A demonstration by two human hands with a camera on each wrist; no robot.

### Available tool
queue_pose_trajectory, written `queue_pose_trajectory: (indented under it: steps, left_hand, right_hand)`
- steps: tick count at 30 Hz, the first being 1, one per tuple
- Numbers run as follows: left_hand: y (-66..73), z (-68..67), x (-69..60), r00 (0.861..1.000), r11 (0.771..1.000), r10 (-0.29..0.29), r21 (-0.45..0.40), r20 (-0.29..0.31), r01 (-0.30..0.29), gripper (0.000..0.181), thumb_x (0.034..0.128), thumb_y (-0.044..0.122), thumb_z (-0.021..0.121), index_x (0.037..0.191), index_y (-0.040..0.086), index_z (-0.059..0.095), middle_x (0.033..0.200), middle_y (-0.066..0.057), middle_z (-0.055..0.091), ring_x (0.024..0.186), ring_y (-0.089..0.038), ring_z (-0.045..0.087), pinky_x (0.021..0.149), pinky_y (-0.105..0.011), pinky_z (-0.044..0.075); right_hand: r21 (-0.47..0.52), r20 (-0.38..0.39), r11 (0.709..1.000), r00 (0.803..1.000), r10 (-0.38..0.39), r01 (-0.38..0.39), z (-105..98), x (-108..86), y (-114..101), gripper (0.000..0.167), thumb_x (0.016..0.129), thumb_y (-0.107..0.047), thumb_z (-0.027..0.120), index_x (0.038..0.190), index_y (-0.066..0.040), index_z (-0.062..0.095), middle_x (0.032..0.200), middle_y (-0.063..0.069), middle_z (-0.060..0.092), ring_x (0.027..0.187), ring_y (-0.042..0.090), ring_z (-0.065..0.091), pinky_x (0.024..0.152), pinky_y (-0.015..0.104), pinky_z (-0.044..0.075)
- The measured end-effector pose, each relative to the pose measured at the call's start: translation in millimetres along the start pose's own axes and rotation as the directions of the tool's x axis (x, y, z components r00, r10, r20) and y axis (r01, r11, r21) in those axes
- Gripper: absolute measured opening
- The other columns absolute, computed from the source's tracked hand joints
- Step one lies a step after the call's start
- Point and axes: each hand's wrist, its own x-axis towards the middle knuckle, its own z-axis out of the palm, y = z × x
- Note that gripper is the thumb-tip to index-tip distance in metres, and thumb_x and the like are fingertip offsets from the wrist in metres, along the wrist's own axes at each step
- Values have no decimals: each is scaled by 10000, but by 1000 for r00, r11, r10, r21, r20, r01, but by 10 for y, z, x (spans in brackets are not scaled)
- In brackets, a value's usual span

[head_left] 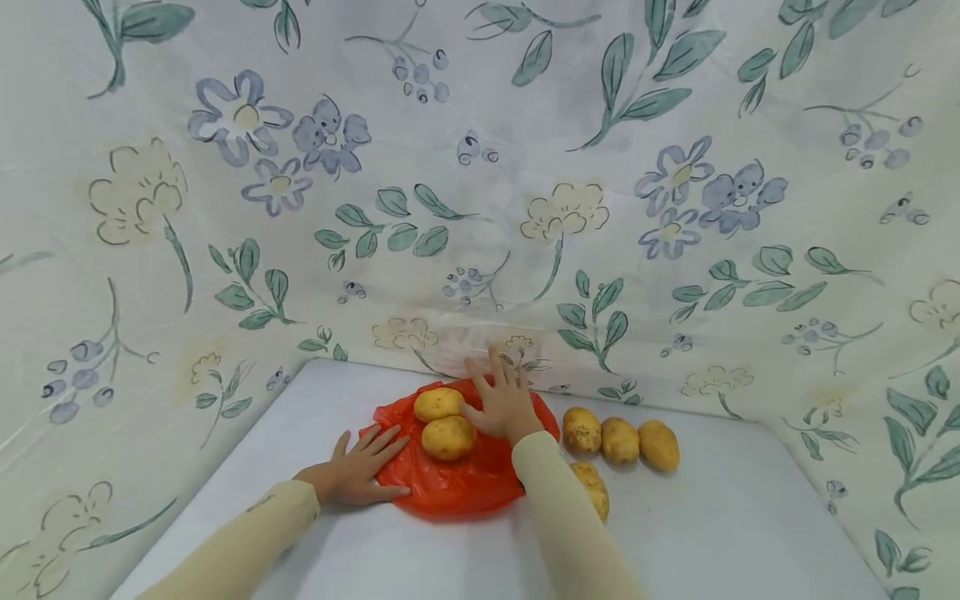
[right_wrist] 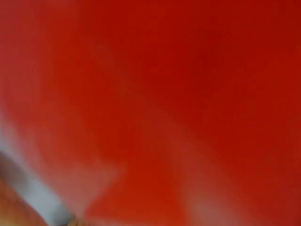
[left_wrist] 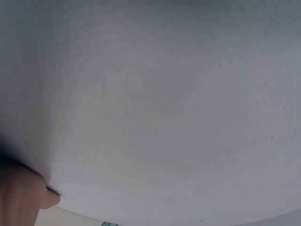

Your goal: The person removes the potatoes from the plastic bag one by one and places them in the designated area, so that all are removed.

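In the head view a crumpled red plastic bag (head_left: 468, 496) lies spread on the white table. Two yellow potatoes rest on it, a rear one (head_left: 437, 405) and a front one (head_left: 448, 439). My left hand (head_left: 352, 473) lies with fingers spread on the bag's left edge. Over the right part of the bag is my right hand (head_left: 505, 407), fingers spread, its thumb close to the potatoes; whether it touches them I cannot tell. Red plastic (right_wrist: 188, 94) fills most of the right wrist view, blurred. The left wrist view shows mainly the pale table (left_wrist: 160, 117).
Right of the bag, three potatoes stand in a row: left (head_left: 582, 430), middle (head_left: 620, 441) and right (head_left: 659, 446). Another potato (head_left: 592, 488) is nearer, partly behind my right sleeve (head_left: 570, 517). Flower-patterned cloth (head_left: 480, 275) rises behind the table and at its sides.
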Motion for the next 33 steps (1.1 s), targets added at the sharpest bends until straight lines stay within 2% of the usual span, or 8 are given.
queue_pose_trajectory:
  steps: [5,10,12,17,20,23,28,33]
  left_hand:
    - [-35,-15,28,1000,1000,13,9,1,-13,1013,795,807,517,1568,196,280,1648,-124,201,1507,-439,87,1125,-747,-36]
    - [-28,-64,1,1000,1000,-7,28,-9,8,972,811,754,562,1558,187,306,1637,-129,234,1501,-441,117,1115,-762,-2]
    - [-18,-72,-13,1000,1000,-6,28,-6,6,959,821,734,570,1556,178,308,1636,-134,234,1497,-449,123,1111,-766,4]
    - [-22,-25,-17,1000,1000,-7,27,9,7,955,829,736,556,1561,180,297,1645,-124,210,1499,-453,118,1108,-771,3]
    - [-49,22,14,1000,1000,-11,27,12,11,973,818,759,545,1561,181,296,1648,-122,203,1499,-454,110,1103,-775,-12]
    - [-81,65,57,1000,1000,-9,21,7,8,998,806,783,532,1563,179,290,1650,-124,199,1504,-453,96,1107,-769,-33]
    - [-86,89,99,1000,999,-10,31,3,10,1003,801,794,525,1563,187,288,1652,-108,199,1509,-438,90,1110,-764,-36]
    - [-49,36,57,1000,1000,4,26,11,-4,981,819,750,555,1559,159,297,1646,-135,203,1497,-460,104,1095,-780,-31]
  right_hand:
    - [19,5,999,1000,-26,26,-40,2,-103,761,954,-630,397,1594,-340,104,1674,111,-44,1531,366,108,1213,604,127]
    - [18,-13,993,993,-114,114,-14,18,-243,832,913,-707,406,1595,-337,106,1671,121,-5,1536,333,84,1221,579,139]
    - [5,7,988,988,-156,156,21,3,-298,856,899,-734,399,1595,-347,86,1673,113,-27,1536,323,95,1228,560,131]
    - [44,90,970,966,-242,239,82,-89,-417,886,872,-750,441,1586,-392,59,1676,65,-94,1532,319,136,1232,543,142]
    - [77,105,958,954,-282,275,92,-149,-469,915,849,-738,508,1583,-400,79,1677,67,-38,1517,329,179,1216,557,193]
    - [81,94,949,946,-311,305,114,-193,-493,956,806,-733,586,1574,-385,136,1653,58,104,1494,300,223,1198,546,254]
    - [142,65,943,948,-313,302,152,-217,-496,967,729,-712,705,1514,-355,269,1518,-1,332,1404,222,338,1131,497,387]
    - [226,109,952,965,-237,208,159,-209,-516,943,680,-736,734,1461,-348,377,1439,-47,448,1329,201,433,1048,483,474]
